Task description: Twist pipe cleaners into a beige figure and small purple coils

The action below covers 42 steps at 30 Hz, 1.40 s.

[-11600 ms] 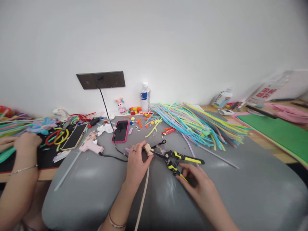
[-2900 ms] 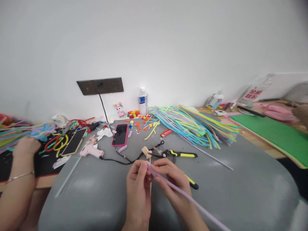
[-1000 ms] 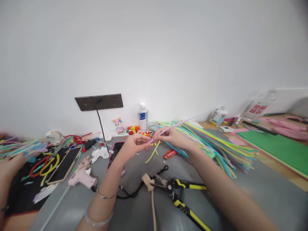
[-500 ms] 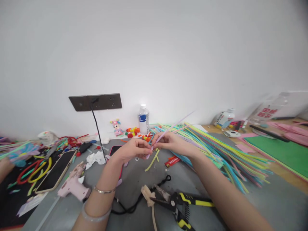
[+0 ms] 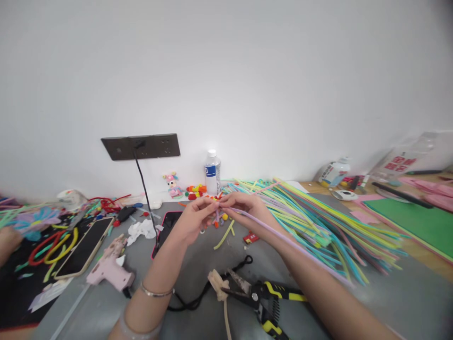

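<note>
A lilac pipe cleaner is pinched at centre frame by left hand and right hand. Yellow-handled pliers are seen on the grey surface below.

One camera, worn on the person's head, looks forward and a little down across a grey table toward a white wall. It sits close: the left hand and right hand meet mid-frame, forearms entering from the bottom edge.
</note>
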Available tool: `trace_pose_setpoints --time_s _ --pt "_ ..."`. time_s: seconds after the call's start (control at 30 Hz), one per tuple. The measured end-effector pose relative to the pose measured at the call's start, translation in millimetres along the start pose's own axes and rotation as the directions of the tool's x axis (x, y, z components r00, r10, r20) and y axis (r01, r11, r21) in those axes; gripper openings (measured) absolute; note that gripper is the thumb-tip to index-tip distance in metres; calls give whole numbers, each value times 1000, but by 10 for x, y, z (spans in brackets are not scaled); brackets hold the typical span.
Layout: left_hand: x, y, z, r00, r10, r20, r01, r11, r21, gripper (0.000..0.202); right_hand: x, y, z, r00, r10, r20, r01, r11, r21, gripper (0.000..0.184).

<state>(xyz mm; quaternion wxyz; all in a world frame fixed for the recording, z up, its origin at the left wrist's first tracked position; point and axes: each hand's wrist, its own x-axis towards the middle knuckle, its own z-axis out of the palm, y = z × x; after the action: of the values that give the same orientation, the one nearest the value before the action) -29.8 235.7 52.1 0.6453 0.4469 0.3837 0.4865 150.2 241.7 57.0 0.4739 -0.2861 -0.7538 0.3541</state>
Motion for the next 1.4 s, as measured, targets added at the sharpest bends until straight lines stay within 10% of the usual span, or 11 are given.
trace_pose_setpoints --time_s 0.3,0.9,1.13,1.4 --pt "23 -100 40 987 -68 -146 30 968 -249 31 -15 97 32 971 -231 -53 215 952 -217 16" --pt "-67 12 -17 976 216 -35 -195 931 309 18 20 77 -123 971 208 -115 -200 977 79 21" --pt "-74 39 -109 950 -168 263 63 928 366 23 -20 -2 -224 916 306 260 -346 930 125 23" --pt "-30 -81 -91 912 -276 305 208 949 237 27 -33 -32 -190 902 308 304 -360 923 134 29"
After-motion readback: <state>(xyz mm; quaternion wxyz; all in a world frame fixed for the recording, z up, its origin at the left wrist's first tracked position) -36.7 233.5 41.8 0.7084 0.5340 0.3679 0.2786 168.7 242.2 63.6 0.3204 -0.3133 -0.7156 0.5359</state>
